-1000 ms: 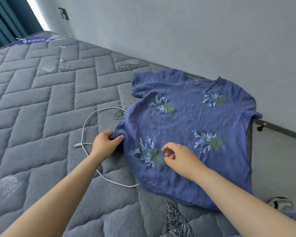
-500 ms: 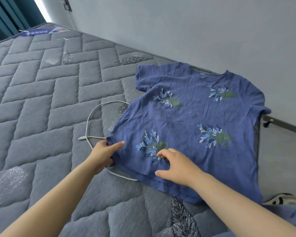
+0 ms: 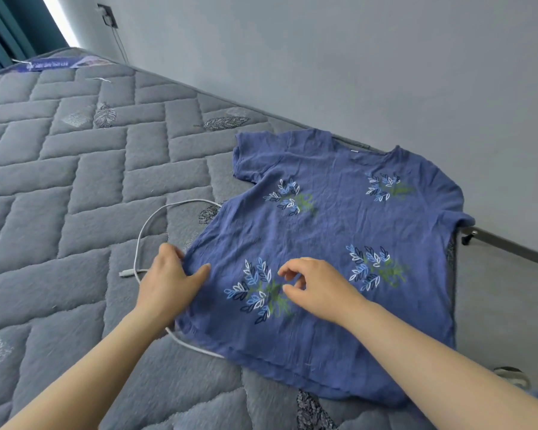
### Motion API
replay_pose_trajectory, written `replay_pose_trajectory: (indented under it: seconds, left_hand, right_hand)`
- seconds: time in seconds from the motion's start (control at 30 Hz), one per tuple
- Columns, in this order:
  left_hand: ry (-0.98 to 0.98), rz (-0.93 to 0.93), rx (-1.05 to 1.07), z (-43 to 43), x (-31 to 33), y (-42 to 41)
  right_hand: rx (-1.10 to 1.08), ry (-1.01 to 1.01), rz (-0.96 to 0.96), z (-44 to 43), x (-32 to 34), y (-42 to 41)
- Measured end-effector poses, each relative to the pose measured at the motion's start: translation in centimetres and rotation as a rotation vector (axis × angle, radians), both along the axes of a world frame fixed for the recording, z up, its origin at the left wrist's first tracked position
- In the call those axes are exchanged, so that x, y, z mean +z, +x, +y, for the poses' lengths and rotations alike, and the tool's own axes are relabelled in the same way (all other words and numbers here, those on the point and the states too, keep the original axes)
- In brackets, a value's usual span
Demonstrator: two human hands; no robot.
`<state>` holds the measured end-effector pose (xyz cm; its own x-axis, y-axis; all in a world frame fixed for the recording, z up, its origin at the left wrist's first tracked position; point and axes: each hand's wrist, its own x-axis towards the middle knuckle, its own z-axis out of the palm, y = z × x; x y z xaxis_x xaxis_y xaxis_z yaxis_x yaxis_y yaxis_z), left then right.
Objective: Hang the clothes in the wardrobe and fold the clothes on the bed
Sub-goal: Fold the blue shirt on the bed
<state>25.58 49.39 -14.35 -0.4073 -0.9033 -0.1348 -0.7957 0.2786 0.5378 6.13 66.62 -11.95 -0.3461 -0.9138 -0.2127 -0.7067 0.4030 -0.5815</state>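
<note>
The blue leaf-print T-shirt (image 3: 323, 231), judged light and limp, lies flat on the mattress (image 3: 75, 212); left hand (image 3: 168, 283) pinches its side edge, right hand (image 3: 317, 287) hovers loosely curled, empty; grasp at seams.

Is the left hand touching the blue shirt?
Touching. In the head view the left hand grips the side edge of the blue shirt, thumb on top.

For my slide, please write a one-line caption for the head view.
Blue leaf-print T-shirt spread on grey quilted mattress; left hand holds its side edge, right hand poised above it.
</note>
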Motion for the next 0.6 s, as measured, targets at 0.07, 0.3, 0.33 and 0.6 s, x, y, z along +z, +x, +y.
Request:
replay_pose_trajectory:
  seconds: [0.07,0.3,0.33,0.6]
  left_hand:
    - [0.033,0.075,-0.047,-0.8,0.6,-1.9]
    - [0.135,0.265,-0.020,-6.1,0.3,-11.7]
    - [0.160,0.274,0.019,-7.2,0.0,-13.2]
    - [0.520,0.447,0.410,-14.5,-1.8,-23.1]
  right_hand:
    - [-0.011,0.007,0.018,-1.2,0.6,-1.7]
    - [-0.069,0.020,0.018,-5.4,1.3,-8.4]
    - [-0.073,0.017,0.019,-6.0,1.2,-9.3]
    - [-0.086,0.023,-0.009,-8.7,-1.1,-15.8]
